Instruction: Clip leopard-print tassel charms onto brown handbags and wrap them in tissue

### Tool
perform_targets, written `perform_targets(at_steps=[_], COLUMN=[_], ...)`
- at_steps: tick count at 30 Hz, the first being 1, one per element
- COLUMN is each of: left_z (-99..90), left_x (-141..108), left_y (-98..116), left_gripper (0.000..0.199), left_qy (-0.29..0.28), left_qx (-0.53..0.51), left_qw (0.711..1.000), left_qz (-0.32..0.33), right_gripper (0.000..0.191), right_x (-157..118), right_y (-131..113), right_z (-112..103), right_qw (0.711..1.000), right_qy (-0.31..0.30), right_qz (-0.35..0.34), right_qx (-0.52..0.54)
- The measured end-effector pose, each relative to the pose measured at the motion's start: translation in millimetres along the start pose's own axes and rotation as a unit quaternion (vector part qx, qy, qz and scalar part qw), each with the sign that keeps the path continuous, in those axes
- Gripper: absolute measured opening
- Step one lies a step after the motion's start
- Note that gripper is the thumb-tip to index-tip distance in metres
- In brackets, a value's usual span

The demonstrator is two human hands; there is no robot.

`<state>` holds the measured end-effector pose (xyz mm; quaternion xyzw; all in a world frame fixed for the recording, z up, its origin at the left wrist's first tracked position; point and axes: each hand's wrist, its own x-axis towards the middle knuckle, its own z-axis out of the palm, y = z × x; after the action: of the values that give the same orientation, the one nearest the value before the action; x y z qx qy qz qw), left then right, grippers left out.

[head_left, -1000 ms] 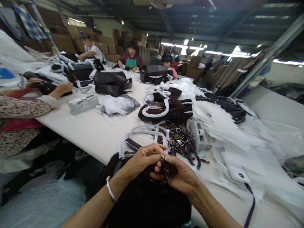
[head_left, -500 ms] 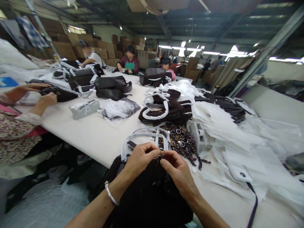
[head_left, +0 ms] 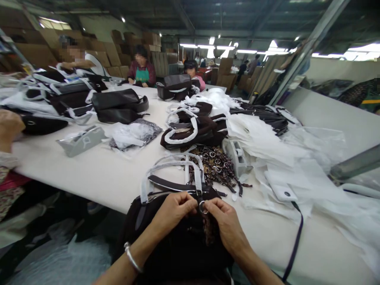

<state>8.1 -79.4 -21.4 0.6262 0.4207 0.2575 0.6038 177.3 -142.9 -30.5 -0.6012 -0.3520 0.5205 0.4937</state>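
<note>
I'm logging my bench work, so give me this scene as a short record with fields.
Left hand: fingertips near the metal ring; grip unclear
Right hand: pinching the metal ring
Below ring: dark tassel
Under hands: black bag, white-wrapped handles upright
Beyond bag: pile of ringed tassels
Right side: white device with dark strap

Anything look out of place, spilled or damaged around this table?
I see no clear spill or damage. White sheets sprawl loosely along the right side of the table, and a white device with a dark strap lies among them, perhaps stray. Translucent plastic is heaped low at left, which looks untidy.
</note>
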Motion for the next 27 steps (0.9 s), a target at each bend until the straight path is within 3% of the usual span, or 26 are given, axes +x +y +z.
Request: perform_targets(at_steps=[3, 5, 10, 15, 19, 23, 27], left_z=[-7.0, -5.1, 8.0, 10.4, 12.1, 17.9, 20.2], left_x=[27.8, 49.0, 83.1, 79.2, 68.8, 64.8, 63.3], left_y=[-4.5, -7.8, -17.4, -28.4, -36.6, -41.9, -43.8], left_gripper=[0.018, 0.013, 0.018, 0.02, 0.024, 0.025, 0.018], left_qy=[0.026, 0.029, -0.023, -0.067, -0.044, 0.019, 0.001], left_qx=[0.131, 0.19, 0.177, 0.045, -0.079, -0.12, -0.075], left_qw=[0.991, 0.981, 0.984, 0.997, 0.996, 0.991, 0.997], left_qz=[0.028, 0.023, -0.015, -0.012, -0.003, -0.048, -0.027], right_gripper=[0.032, 0.032, 0.029, 0.015, 0.013, 0.01, 0.009], right_x=[2.7, 9.3, 35.0, 46.2, 46.0, 49.6, 54.1], right_y=[2.2, 3.5, 7.6, 9.2, 9.3, 10.1, 13.0], right_z=[-7.8, -9.5, -11.5, -12.8, -9.8, -6.6, -3.7], right_qw=[0.999, 0.996, 0.979, 0.975, 0.961, 0.947, 0.943], right_qy=[0.033, 0.054, 0.107, 0.11, 0.121, 0.13, 0.124], right_qz=[0.028, 0.012, -0.049, -0.056, -0.077, -0.097, -0.093], right_qx=[-0.034, -0.068, -0.167, -0.186, -0.235, -0.276, -0.295])
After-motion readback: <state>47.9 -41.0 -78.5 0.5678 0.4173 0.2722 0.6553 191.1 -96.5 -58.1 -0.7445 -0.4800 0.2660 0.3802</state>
